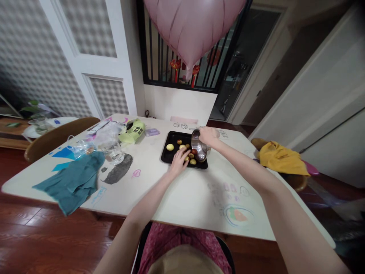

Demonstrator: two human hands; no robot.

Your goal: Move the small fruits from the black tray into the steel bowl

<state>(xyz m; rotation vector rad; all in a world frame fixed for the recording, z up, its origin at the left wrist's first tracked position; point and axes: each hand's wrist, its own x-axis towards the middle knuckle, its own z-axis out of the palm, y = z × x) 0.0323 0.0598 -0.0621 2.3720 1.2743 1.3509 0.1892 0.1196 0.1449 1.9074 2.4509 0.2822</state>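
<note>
A metal bowl (198, 146) is tipped on its side over the right part of a black baking tray (167, 156), its mouth facing left. My right hand (209, 135) grips the bowl at its upper rim. Small round fruits, yellow-green and red-brown like fresh jujubes, lie on the tray and at the bowl's mouth. One pale yellow fruit (170, 147) sits apart at the left. My left hand (179, 160) reaches over the tray with its fingers spread, touching fruits near the bowl and partly hiding them.
On the table's left lie a teal cloth (74, 182), clear plastic bags (108, 137), a lime-green bag (132, 131) and a small purple packet (152, 132). A yellow garment (281, 158) hangs over a chair at right. A pink balloon (194, 26) hangs beyond the table.
</note>
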